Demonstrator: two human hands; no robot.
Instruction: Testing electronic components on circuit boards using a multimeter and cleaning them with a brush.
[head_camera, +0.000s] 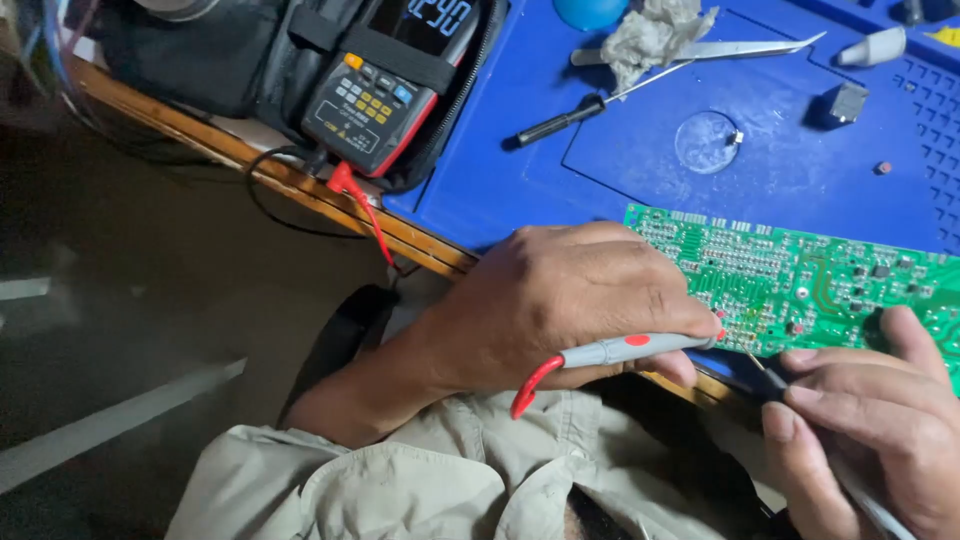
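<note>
A green circuit board (820, 275) lies on the blue work mat (600, 190) near the desk's front edge. My left hand (560, 300) grips a grey test probe with a red band (630, 348), its tip touching the board's lower left part. My right hand (870, 430) pinches a second, dark probe (772, 378) whose thin metal tip meets the board's near edge. A red lead (365, 205) runs from the probes up to a black and red multimeter (390, 85) with a lit screen at the top centre.
On the mat lie a thin black-handled screwdriver (565, 122), metal tweezers (740, 48), a crumpled tissue (650, 35), a small grey block (845, 102) and a white nozzle (875, 47). A black pouch (200, 50) sits beside the meter. The wooden desk edge (250, 160) runs diagonally.
</note>
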